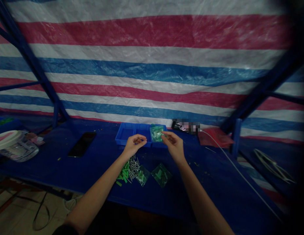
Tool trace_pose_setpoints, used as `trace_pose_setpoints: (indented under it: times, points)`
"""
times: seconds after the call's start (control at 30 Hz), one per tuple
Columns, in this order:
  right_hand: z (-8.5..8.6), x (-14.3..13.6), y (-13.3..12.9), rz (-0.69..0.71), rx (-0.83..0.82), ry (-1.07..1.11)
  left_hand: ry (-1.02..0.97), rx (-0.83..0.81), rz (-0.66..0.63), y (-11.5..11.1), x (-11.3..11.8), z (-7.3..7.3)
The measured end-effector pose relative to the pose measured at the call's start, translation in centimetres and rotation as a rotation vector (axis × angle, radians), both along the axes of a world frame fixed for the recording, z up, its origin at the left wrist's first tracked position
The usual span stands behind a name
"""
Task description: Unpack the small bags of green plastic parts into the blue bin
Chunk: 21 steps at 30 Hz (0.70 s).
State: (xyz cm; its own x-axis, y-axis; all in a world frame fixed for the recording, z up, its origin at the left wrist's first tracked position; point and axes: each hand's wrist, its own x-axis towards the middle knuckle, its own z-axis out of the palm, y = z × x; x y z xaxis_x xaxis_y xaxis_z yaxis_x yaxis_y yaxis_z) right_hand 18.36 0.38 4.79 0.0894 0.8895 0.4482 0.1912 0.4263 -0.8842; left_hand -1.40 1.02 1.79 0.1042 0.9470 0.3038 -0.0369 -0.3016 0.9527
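Observation:
My left hand (135, 144) is closed in a pinch in front of the blue bins, thumb against curled fingers; whatever it may hold is hidden. Over the right bin, my right hand (175, 145) is also pinched, with its fingertips at the edge of a clear bag of green pieces (156, 133). I cannot tell whether it grips that bag. Below my hands lie a pile of metal screws (134, 168) and green wall plugs (124, 173). Beside them are two small clear bags, one left (142, 176) and one right (161, 175), each with green pieces inside.
Joined blue bins (126, 134) stand at the back of the blue table (98, 178). A black phone (82, 144) and white bucket (17, 147) are to the left. At right are a red plastic bag (214, 138) and white cable (236, 166). Blue metal posts (236, 138) frame the striped sheet.

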Motion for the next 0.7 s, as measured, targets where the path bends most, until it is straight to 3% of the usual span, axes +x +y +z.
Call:
trace_pose_setpoints:
  times: [0.13,0.27,0.4,0.53,0.7]
  points:
    - [0.1,3.2,2.8,-0.289,0.083,0.038,0.006,0.000,-0.015,0.1,0.0,-0.2]
    - [-0.4,5.5,5.9,-0.397,0.053,-0.241,0.023,0.009,-0.025,0.0,0.0,-0.3]
    - [-0.2,6.0,7.3,-0.400,0.030,-0.568,0.038,0.008,-0.025,0.0,0.0,-0.3]
    - [0.8,5.6,7.8,-0.430,0.007,-0.760,0.043,0.009,-0.027,0.0,0.0,-0.2]
    - [0.9,5.4,8.7,-0.290,-0.022,-0.961,0.032,0.004,-0.037,0.0,0.0,-0.2]
